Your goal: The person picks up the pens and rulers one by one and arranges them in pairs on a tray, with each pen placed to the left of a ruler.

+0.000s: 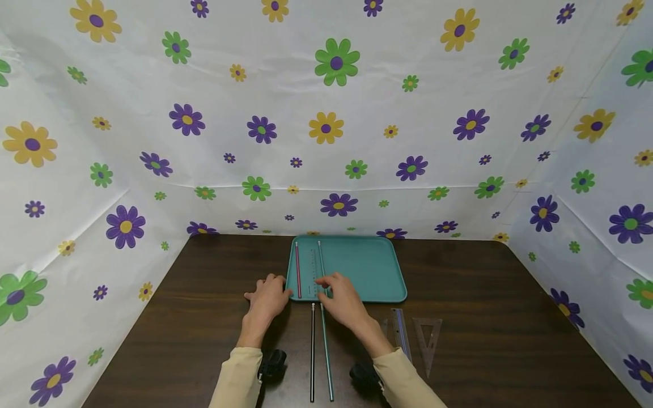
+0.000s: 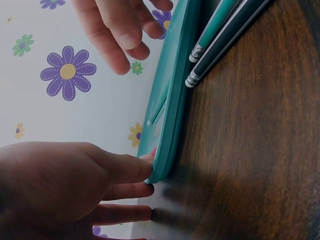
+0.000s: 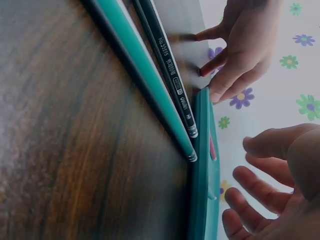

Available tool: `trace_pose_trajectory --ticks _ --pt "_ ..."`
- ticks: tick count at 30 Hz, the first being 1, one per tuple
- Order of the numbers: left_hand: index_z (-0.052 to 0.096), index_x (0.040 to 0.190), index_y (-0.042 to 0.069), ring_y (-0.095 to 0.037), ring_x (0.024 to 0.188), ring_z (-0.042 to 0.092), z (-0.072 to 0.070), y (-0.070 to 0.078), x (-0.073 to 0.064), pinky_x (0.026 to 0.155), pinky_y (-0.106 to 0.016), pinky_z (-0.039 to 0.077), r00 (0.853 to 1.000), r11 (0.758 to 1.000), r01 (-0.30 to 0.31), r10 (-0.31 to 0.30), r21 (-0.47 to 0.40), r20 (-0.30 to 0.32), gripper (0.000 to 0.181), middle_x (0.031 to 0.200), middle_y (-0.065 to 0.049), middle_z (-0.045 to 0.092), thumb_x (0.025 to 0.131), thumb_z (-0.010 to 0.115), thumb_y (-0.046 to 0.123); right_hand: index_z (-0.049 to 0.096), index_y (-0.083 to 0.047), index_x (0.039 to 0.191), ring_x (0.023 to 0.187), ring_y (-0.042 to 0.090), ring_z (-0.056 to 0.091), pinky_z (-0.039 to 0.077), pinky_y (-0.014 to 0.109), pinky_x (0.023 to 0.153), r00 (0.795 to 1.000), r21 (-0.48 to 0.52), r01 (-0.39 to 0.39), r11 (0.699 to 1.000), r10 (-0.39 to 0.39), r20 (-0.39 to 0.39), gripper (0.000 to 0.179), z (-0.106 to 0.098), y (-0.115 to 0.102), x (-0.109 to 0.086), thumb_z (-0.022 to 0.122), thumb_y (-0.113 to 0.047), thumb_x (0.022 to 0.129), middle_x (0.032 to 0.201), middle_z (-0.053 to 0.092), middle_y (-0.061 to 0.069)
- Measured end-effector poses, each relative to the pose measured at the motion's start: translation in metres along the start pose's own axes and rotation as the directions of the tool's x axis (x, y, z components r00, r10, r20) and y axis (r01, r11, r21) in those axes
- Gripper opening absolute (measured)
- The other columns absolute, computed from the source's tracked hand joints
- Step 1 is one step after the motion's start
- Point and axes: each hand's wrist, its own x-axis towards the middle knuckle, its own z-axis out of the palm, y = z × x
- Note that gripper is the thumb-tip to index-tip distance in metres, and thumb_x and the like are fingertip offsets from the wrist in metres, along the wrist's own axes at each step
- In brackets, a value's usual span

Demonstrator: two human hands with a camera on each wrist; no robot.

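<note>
My left hand (image 1: 268, 294) is at the near left corner of a teal tray (image 1: 367, 266), its thumb touching the rim and its fingers stretched outside the wall. Above the tray's near edge hovers my right hand (image 1: 343, 297), fingers loosely bent with nothing between them in the right wrist view. Inside the tray lie a red pencil (image 1: 298, 269), a clear ruler (image 1: 313, 260) and a green pencil (image 1: 321, 258), whose near end the right hand partly covers. Before the tray, a black pencil (image 1: 313, 351) and another green pencil (image 1: 328, 362) lie side by side, eraser ends towards it.
Right of my right forearm lie a bluish clear ruler (image 1: 401, 334) and a clear set square (image 1: 427, 340); another clear piece (image 1: 385, 327) is partly hidden by the arm. A flowered cloth (image 1: 285, 113) encloses the dark wooden table (image 1: 194, 340) at the back and sides.
</note>
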Motion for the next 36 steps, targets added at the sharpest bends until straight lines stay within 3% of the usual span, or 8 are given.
trace_pose_trajectory --ticks 12,36 --pt "0.062 0.131 0.002 -0.055 0.127 0.041 0.000 0.000 0.000 0.095 -0.085 0.022 1.000 1.000 0.007 -0.007 -0.022 0.005 0.040 0.139 -0.026 0.051 0.098 0.061 0.025 0.067 -0.005 0.123 0.104 0.032 0.057 0.049 0.049 0.084 0.994 -0.055 -0.002 0.999 0.008 0.112 0.035 -0.008 -0.001 -0.013 0.072 -0.012 0.089 0.117 0.061 0.015" --pt "0.062 0.130 0.001 -0.054 0.127 0.042 0.001 0.000 0.000 0.095 -0.085 0.024 1.000 1.000 0.006 -0.006 -0.020 0.002 0.040 0.138 -0.025 0.051 0.098 0.062 0.025 0.065 -0.007 0.126 0.113 0.040 0.053 0.044 0.061 0.092 0.980 -0.175 -0.032 0.984 0.065 0.186 0.043 -0.027 -0.004 -0.038 0.076 -0.018 0.086 0.124 0.059 0.016"
